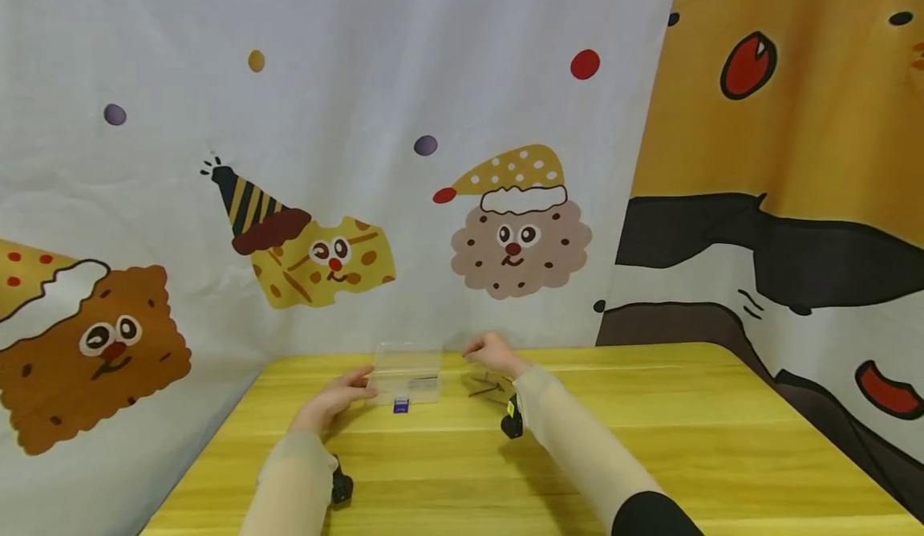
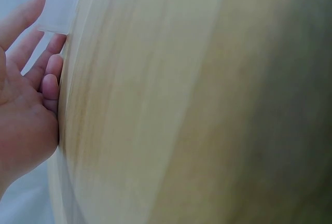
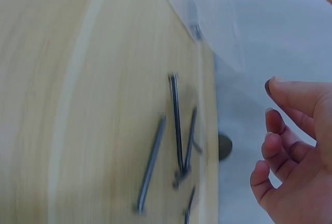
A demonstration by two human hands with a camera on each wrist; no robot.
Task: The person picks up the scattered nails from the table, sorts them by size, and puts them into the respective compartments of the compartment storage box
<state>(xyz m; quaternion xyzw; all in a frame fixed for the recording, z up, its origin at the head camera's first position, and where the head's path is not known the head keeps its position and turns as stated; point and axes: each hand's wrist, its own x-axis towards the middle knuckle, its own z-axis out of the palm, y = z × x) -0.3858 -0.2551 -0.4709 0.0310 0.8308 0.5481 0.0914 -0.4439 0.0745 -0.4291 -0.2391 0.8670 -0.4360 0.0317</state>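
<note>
A clear plastic box (image 1: 407,391) with its lid raised stands near the table's far edge, a blue label on its front and a thin dark piece inside. At the box's left side is my left hand (image 1: 339,398); in the left wrist view its fingers (image 2: 51,68) bend loosely beside the box corner (image 2: 57,16). Several dark metal nails (image 3: 151,164) lie on the table right of the box. Over them hovers my right hand (image 1: 496,355). Its thumb (image 3: 293,92) meets a dark spot at the tip; I cannot tell whether something is pinched there.
The wood-grained table (image 1: 447,472) ends against a white printed curtain (image 1: 433,79) just behind the box and nails. A small black wrist camera (image 1: 512,420) sits on the right wrist, and another (image 1: 342,484) on the left.
</note>
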